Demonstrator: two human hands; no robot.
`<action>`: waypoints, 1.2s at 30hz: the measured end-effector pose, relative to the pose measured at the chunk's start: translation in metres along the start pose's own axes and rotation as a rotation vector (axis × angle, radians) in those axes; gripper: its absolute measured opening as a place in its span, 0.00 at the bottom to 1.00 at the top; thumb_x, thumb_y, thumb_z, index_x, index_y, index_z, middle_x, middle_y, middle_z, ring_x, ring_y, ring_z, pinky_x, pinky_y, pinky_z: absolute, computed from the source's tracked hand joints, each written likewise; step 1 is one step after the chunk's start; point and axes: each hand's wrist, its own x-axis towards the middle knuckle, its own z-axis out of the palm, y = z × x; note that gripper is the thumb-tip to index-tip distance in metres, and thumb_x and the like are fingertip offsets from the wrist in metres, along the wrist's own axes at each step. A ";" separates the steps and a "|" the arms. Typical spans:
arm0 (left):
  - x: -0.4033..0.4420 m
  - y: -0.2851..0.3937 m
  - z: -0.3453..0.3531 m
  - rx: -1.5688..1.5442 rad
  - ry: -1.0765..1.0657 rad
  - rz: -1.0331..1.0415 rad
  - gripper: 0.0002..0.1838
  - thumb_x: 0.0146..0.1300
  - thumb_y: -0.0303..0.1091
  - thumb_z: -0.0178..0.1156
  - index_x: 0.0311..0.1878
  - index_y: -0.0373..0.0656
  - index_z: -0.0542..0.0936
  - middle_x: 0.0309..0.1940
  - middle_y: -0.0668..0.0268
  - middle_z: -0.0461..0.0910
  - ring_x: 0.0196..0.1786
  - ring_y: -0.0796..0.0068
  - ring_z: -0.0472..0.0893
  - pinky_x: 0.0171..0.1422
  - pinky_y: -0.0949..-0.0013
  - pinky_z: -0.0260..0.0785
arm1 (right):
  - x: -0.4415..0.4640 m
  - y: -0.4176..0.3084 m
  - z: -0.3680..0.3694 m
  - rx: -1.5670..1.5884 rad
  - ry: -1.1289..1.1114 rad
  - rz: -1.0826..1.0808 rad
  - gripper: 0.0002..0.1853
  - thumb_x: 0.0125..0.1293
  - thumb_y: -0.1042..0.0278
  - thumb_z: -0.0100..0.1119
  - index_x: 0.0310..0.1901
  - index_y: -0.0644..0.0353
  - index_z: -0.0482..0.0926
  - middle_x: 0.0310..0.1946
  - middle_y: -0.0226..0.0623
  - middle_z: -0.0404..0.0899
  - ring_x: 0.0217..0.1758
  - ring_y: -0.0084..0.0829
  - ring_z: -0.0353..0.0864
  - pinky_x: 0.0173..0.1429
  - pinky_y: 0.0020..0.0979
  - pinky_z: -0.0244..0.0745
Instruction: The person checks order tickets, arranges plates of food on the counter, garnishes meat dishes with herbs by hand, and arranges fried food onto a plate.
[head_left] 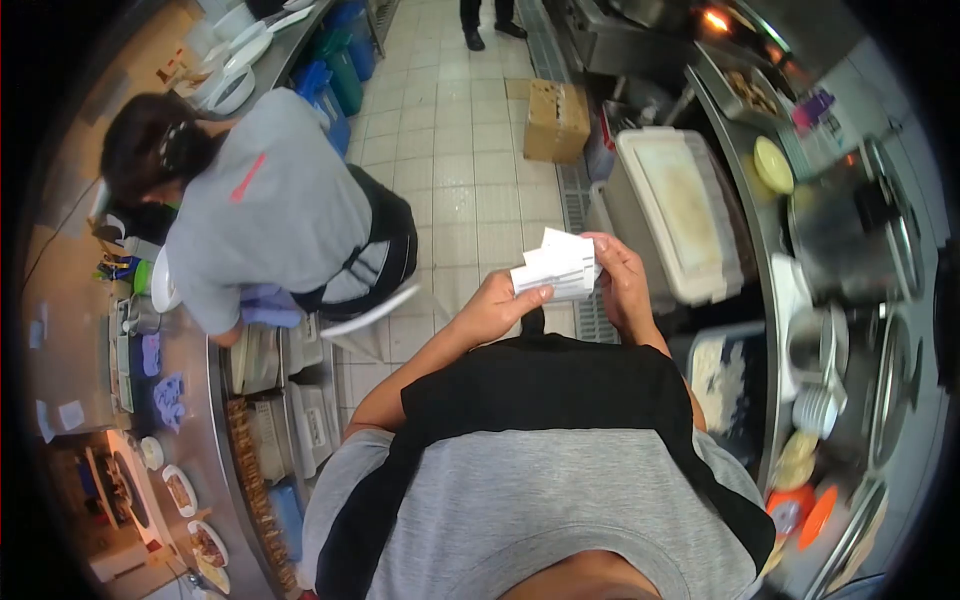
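Several white paper slips (556,268) with printed lines are fanned out in front of my black apron, above the floor. My left hand (497,308) grips their left end, the thumb lying on top of the paper. At the opposite end, my right hand (620,272) is closed on the right edge of the slips, its fingertips partly behind them. The print is too small to read.
A co-worker in a grey shirt (280,190) leans over the left counter (200,430). On my right are a lidded tub (675,200), a large pot (850,240) and a metal counter. A cardboard box (556,120) stands ahead; farther off are another person's legs (487,15).
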 end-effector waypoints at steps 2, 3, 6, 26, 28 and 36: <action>0.052 0.011 -0.022 0.046 0.016 0.014 0.17 0.68 0.32 0.53 0.55 0.30 0.73 0.49 0.62 0.78 0.53 0.74 0.74 0.60 0.69 0.65 | 0.068 -0.017 -0.013 -0.021 -0.058 0.047 0.15 0.69 0.59 0.51 0.43 0.64 0.77 0.35 0.30 0.78 0.40 0.20 0.75 0.47 0.22 0.67; 0.077 0.018 -0.036 0.056 0.030 0.005 0.17 0.67 0.32 0.53 0.55 0.30 0.73 0.49 0.61 0.78 0.53 0.74 0.74 0.59 0.70 0.65 | 0.103 -0.022 -0.021 -0.038 -0.096 0.055 0.14 0.69 0.59 0.51 0.42 0.63 0.77 0.34 0.29 0.78 0.39 0.19 0.75 0.46 0.22 0.67; 0.137 0.034 -0.078 0.086 0.192 0.043 0.17 0.66 0.33 0.53 0.53 0.30 0.74 0.45 0.58 0.80 0.49 0.74 0.76 0.56 0.69 0.67 | 0.202 -0.034 -0.026 0.004 -0.202 0.087 0.13 0.69 0.61 0.52 0.41 0.63 0.77 0.33 0.28 0.78 0.38 0.18 0.72 0.47 0.23 0.66; 0.541 0.066 -0.496 0.128 0.201 -0.068 0.17 0.62 0.30 0.56 0.53 0.33 0.75 0.45 0.59 0.80 0.47 0.73 0.78 0.54 0.69 0.69 | 0.786 -0.065 0.013 -0.898 -0.731 -0.149 0.15 0.58 0.72 0.52 0.48 0.62 0.75 0.37 0.49 0.79 0.39 0.44 0.79 0.46 0.34 0.72; 0.587 0.069 -0.532 0.091 0.268 -0.033 0.16 0.62 0.30 0.56 0.51 0.33 0.75 0.43 0.60 0.80 0.46 0.75 0.78 0.52 0.69 0.70 | 0.847 -0.060 0.012 -0.919 -0.719 -0.139 0.17 0.57 0.72 0.53 0.49 0.63 0.75 0.39 0.49 0.80 0.40 0.43 0.80 0.47 0.34 0.73; 0.742 0.107 -0.682 0.189 0.667 0.155 0.16 0.63 0.27 0.54 0.53 0.33 0.73 0.42 0.61 0.80 0.45 0.75 0.78 0.51 0.71 0.70 | 1.110 -0.049 0.044 -0.641 -0.778 -0.086 0.15 0.58 0.71 0.59 0.47 0.63 0.76 0.36 0.40 0.81 0.37 0.28 0.78 0.45 0.29 0.73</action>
